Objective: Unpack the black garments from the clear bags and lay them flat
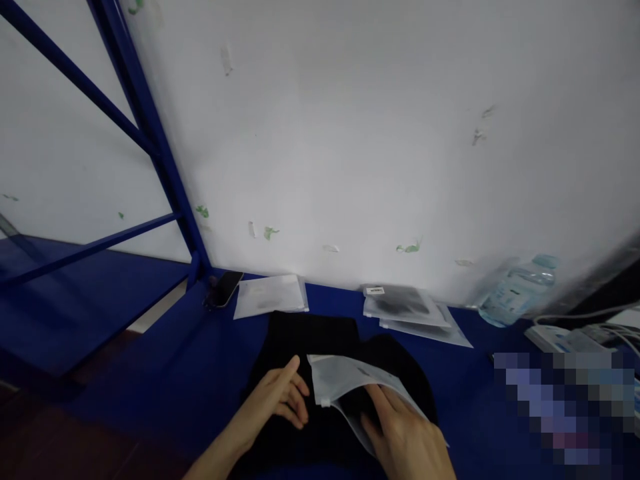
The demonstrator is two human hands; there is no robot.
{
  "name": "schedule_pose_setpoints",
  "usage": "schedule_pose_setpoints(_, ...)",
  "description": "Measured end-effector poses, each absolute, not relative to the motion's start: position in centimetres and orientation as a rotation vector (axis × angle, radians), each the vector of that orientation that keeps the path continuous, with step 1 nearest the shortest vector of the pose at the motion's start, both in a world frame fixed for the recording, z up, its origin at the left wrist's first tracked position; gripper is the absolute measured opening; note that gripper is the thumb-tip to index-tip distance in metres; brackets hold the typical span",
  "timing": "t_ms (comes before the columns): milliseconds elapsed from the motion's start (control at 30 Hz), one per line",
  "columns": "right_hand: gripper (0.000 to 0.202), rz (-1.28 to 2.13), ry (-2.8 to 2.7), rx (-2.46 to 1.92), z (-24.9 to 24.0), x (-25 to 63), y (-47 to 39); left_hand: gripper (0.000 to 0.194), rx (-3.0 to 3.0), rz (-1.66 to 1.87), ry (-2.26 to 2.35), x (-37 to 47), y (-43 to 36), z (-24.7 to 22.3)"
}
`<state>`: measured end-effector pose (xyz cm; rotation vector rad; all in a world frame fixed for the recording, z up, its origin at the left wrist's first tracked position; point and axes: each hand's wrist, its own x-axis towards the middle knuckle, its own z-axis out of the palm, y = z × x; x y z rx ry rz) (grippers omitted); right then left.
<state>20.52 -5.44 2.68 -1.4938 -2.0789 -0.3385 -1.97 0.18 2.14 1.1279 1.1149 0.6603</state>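
Observation:
Black cloth (310, 333) lies on the blue table in front of me. Above its middle is a translucent zip bag (340, 373) with its mouth open toward me. The fingers of my right hand (407, 433) reach into the bag's mouth, and their tips are hidden inside it. My left hand (283, 393) is just left of the bag, over the cloth, with thumb raised, fingers loosely curled and nothing in it.
Along the wall stand a phone (227, 289), a stack of white bags (273, 295), bags with dark contents (400, 305) and a water bottle (517, 293). Cables and packets (575, 339) lie right. A blue metal frame (150, 140) rises left.

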Motion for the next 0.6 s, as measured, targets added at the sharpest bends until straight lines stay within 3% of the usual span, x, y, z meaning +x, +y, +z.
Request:
schedule_pose_setpoints(133,0.032,-0.271,-2.109,-1.401,3.2,20.1,-5.9,0.054,0.834,0.687,0.955,-0.3,0.9,1.5)
schedule_pose_setpoints(300,0.030,-0.240,-2.087,-1.325,3.1,19.5,-5.9,0.028,0.811,0.965,1.058,1.3,3.3,1.8)
schedule_pose_setpoints(433,0.027,-0.204,-2.126,-1.290,1.7,18.5,-5.4,0.023,0.824,1.156,1.123,0.8,8.0,2.5)
schedule_pose_setpoints(600,0.056,-0.027,-2.208,-1.357,-1.8,17.2,-5.3,0.030,0.848,1.301,1.194,-3.4,14.6,4.0)
